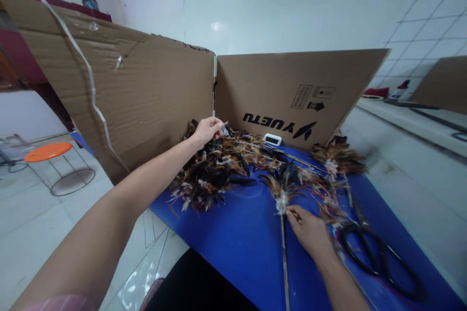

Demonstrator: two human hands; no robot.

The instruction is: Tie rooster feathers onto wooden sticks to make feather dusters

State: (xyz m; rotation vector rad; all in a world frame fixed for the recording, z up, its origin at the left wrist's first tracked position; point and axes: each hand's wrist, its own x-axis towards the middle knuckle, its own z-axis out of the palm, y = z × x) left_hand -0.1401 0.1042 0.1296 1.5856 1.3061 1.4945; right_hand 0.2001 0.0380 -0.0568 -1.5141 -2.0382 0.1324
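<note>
My left hand (207, 130) reaches far over a heap of brown and black feathers (215, 170) on the blue table (241, 238), its fingers pinched on a small pale feather quill at the heap's far edge. My right hand (310, 232) rests near the table's front, fingers closed on a thin stick (284, 257) just below a tuft of feathers (282, 187) bound to the stick's top. A second feather bundle (337, 158) lies to the right.
Black scissors (379, 257) lie at the right of my right hand. Cardboard panels (146, 92) stand as a screen behind the table, with a small white device (272, 139) at their foot. An orange stool (49, 153) stands on the tiled floor at left.
</note>
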